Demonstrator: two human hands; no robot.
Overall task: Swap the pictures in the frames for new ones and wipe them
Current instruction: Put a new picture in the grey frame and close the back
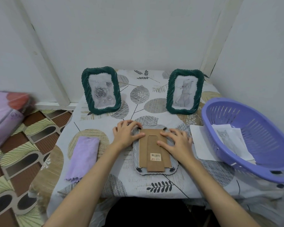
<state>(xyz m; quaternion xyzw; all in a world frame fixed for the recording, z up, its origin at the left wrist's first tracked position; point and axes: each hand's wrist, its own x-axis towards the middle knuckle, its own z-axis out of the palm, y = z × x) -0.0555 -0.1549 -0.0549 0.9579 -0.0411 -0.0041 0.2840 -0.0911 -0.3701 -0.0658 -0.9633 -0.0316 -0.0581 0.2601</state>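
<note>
Grey face-down frame [154, 171] lies lengthwise beneath your flat, empty left hand [127, 134] and right hand [175, 141], both pressing its far end.

I see a home room: a small desk [105, 190] under a leaf-print cloth, patterned vinyl floor [23, 161] left, bagged bedding [5, 112] far left, plain walls.

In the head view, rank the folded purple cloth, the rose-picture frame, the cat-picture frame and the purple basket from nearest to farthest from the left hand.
1. Folded purple cloth, just to the left hand's left.
2. Rose-picture frame, standing behind it.
3. Cat-picture frame, back right.
4. Purple basket, far right.
</note>
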